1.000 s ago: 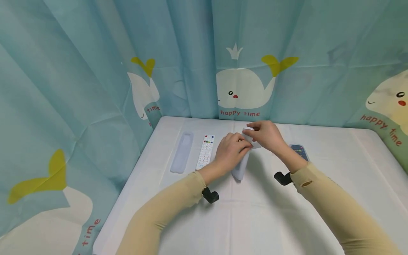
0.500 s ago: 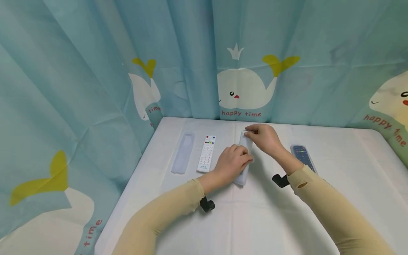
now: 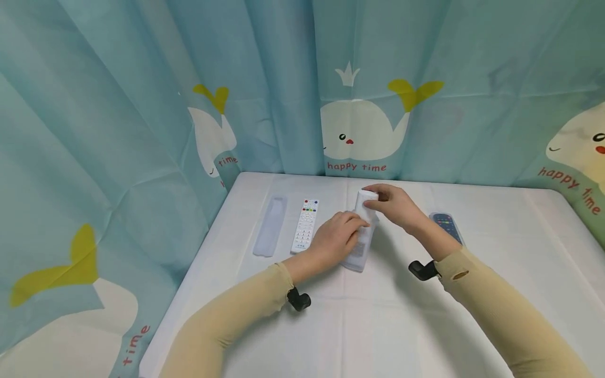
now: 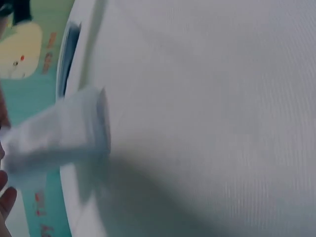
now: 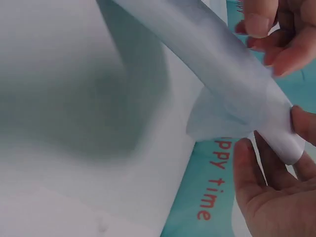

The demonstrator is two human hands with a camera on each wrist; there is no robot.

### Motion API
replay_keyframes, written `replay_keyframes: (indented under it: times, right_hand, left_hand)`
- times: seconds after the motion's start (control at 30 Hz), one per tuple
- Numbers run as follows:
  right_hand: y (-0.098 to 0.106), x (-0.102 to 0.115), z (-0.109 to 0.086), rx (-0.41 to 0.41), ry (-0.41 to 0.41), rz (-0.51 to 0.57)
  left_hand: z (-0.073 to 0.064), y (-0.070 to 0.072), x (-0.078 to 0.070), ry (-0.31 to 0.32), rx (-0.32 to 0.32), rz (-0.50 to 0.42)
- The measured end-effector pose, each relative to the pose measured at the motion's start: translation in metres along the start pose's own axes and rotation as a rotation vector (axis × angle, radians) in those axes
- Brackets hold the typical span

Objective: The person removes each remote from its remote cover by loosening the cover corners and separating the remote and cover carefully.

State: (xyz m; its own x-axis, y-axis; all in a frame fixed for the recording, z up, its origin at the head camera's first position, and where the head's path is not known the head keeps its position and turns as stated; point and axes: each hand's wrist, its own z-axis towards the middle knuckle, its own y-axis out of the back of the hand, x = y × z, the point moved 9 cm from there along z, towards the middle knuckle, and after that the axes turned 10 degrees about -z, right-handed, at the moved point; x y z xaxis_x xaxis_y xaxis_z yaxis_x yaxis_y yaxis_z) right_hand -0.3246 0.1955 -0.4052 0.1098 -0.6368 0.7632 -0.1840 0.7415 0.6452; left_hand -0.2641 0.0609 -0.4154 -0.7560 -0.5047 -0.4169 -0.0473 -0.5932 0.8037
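Observation:
In the head view, my right hand holds the far end of a white remote control, thumb on one side and fingers on the other. A translucent cover surrounds its lower part, and a loose flap of it hangs off in the right wrist view. My left hand is close beside the middle of the remote. The right wrist view has the left hand's fingers loosely bent near the cover's edge, with nothing gripped between them. The left wrist view is blurred, with the cover's near end above the table.
Left of the hands, a white remote with many buttons lies beside a long translucent cover. A dark blue remote lies to the right, partly behind the right forearm. A blue curtain hangs along the back of the white table.
The cover has turned so that the remote's white end shows in my right hand. My left hand has shifted slightly left and loosened from the cover.

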Motion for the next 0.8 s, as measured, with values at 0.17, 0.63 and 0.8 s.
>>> replay_keyframes:
  times: [0.17,0.63,0.8]
  right_hand:
    - [-0.001,-0.002,-0.002,0.032,0.003,0.062]
    - [-0.005,0.008,-0.006,0.078,0.058,0.098]
    - [-0.004,0.008,-0.007,0.07,0.059,0.109]
  left_hand:
    - [-0.003,0.02,0.029,0.15,-0.051,0.004]
    - [0.004,0.025,0.038,0.164,-0.061,0.04]
    - [0.006,0.027,0.037,0.153,-0.089,0.022]
